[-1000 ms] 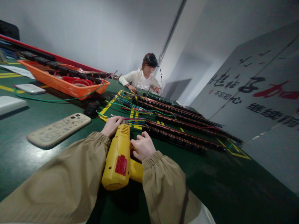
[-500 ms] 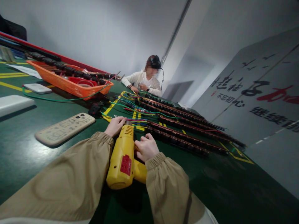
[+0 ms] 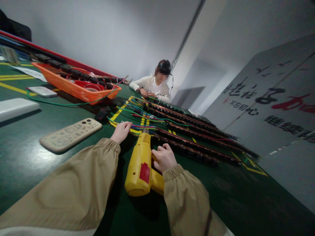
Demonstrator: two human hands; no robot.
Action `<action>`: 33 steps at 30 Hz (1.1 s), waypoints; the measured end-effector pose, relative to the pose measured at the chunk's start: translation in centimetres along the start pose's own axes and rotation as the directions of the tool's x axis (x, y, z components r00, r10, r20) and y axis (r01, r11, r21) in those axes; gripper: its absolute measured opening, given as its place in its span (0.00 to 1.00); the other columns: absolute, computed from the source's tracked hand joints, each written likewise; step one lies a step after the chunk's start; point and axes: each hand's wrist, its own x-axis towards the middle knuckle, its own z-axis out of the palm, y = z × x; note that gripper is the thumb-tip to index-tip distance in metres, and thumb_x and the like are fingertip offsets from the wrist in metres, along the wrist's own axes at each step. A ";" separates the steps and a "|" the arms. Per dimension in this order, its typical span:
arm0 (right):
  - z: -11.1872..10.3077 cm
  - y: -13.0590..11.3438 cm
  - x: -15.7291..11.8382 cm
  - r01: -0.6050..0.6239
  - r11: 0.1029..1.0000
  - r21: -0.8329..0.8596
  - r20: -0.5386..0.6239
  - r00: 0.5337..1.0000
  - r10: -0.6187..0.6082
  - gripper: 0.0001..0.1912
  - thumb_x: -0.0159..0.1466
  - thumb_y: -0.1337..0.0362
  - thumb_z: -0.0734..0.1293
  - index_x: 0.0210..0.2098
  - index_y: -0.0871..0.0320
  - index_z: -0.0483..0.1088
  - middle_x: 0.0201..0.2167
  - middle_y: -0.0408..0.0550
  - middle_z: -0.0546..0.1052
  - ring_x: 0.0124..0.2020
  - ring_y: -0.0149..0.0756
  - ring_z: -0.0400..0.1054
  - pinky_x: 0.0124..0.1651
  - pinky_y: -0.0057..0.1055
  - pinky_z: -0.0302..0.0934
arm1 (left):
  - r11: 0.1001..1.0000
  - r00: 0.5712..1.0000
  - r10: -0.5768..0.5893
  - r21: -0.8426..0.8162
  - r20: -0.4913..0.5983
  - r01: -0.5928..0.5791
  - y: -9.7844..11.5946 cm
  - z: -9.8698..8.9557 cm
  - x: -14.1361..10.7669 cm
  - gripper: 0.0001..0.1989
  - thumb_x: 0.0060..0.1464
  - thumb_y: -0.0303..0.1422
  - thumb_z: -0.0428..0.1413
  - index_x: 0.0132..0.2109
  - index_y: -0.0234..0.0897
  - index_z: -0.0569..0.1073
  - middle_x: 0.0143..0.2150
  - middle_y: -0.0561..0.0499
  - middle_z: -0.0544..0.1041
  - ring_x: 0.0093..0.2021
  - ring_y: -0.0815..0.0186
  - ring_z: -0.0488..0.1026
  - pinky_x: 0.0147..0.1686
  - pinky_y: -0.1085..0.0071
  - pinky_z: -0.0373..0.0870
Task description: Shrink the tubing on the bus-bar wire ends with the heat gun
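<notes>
The right hand (image 3: 164,158) is wrapped tight around the grip of a yellow heat gun (image 3: 141,164), which sits near the middle of the green table (image 3: 22,157), nozzle pointing far toward a bundle of coloured wires (image 3: 141,126). The left hand (image 3: 121,130) rests curled on those wires, fingertips pinching them. Long black strips (image 3: 197,136) run off to the right. A phone (image 3: 70,135) lies to the left.

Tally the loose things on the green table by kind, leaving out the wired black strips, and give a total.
Yellow plastic heat gun: 1
Beige-cased phone: 1
Orange plastic tray: 1
White flat slabs, and: 2
Small black block: 1
Total: 6
</notes>
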 end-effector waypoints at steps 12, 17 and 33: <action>0.7 2.9 -3.3 -0.070 0.997 -0.027 -0.122 0.990 0.067 0.03 0.54 0.68 0.62 0.24 0.57 0.67 0.21 0.45 0.68 0.27 0.33 0.58 0.44 0.34 0.47 | 0.999 1.000 -0.015 -0.052 0.007 0.015 0.1 0.0 -0.1 0.19 0.57 0.42 0.43 0.22 0.37 0.63 0.19 0.53 0.65 0.25 0.68 0.63 0.27 0.72 0.56; 0.9 3.1 -3.2 -0.066 0.997 -0.036 -0.114 0.992 0.061 0.04 0.54 0.68 0.62 0.24 0.57 0.67 0.21 0.45 0.67 0.27 0.33 0.57 0.43 0.34 0.47 | 0.998 1.000 -0.019 -0.062 0.014 0.020 -0.2 0.1 0.0 0.20 0.57 0.42 0.43 0.23 0.37 0.64 0.20 0.53 0.68 0.26 0.68 0.65 0.28 0.72 0.57; 0.0 0.4 -0.2 -0.020 1.000 -0.014 -0.017 1.000 0.020 0.04 0.55 0.65 0.63 0.27 0.58 0.69 0.24 0.47 0.70 0.29 0.34 0.61 0.46 0.35 0.49 | 1.000 1.000 -0.024 -0.017 -0.001 0.024 0.3 0.0 -0.1 0.21 0.56 0.42 0.42 0.19 0.37 0.62 0.18 0.52 0.65 0.24 0.67 0.63 0.27 0.71 0.55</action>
